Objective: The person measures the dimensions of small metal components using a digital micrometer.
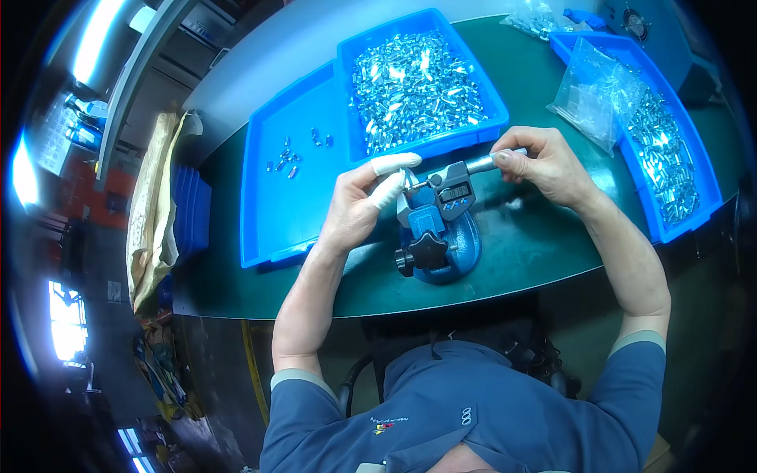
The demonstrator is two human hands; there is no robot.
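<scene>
A digital micrometer [453,191] is clamped in a blue stand [453,256] with a black knob, on the green tabletop. My left hand [353,206], with white covers on thumb and forefinger, pinches at the measuring jaws. A small shiny metal part shows between those fingertips, mostly hidden by them. On the right, my right hand [552,169] grips the micrometer's thimble between thumb and fingers. Behind my hands stands a blue bin [449,144] heaped with small metal parts. To its left, a shallow blue tray [272,217] holds several loose metal parts [292,171].
Another blue tray [704,213] of metal parts stands at the right, with a clear plastic bag [587,98] over its edge. More bagged parts [540,20] lie at the back. A paper sack [152,213] and blue containers [192,211] are at the left. The table's front edge curves before me.
</scene>
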